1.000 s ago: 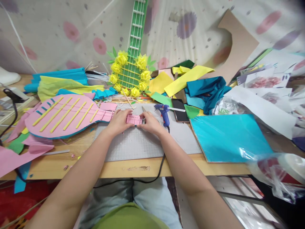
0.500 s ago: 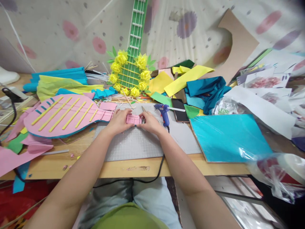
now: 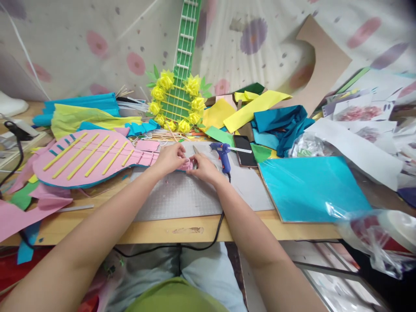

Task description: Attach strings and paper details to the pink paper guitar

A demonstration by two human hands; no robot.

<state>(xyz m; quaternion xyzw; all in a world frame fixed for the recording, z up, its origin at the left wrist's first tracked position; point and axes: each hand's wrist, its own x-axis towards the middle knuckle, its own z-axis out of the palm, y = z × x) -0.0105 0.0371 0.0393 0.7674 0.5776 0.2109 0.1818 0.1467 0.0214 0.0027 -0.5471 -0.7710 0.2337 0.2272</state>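
A pink paper guitar [image 3: 84, 158] with yellow strips lies on the left of the wooden table, its neck reaching onto the grey cutting mat [image 3: 182, 195]. My left hand [image 3: 170, 158] presses down on the neck's end, fingers curled over it. My right hand [image 3: 203, 167] pinches the pink head piece [image 3: 186, 164] from the right side. Both hands touch at the pink piece, which is mostly covered by my fingers.
A blue glue gun [image 3: 222, 154] and a phone [image 3: 245, 149] lie just right of my hands. A green guitar with yellow flowers [image 3: 178, 95] leans at the back. A blue sheet [image 3: 312, 186], coloured paper scraps and a plastic bag [image 3: 377, 238] crowd the right.
My left hand has slid right along the neck and now covers most of the pink head piece. My right hand has barely moved.
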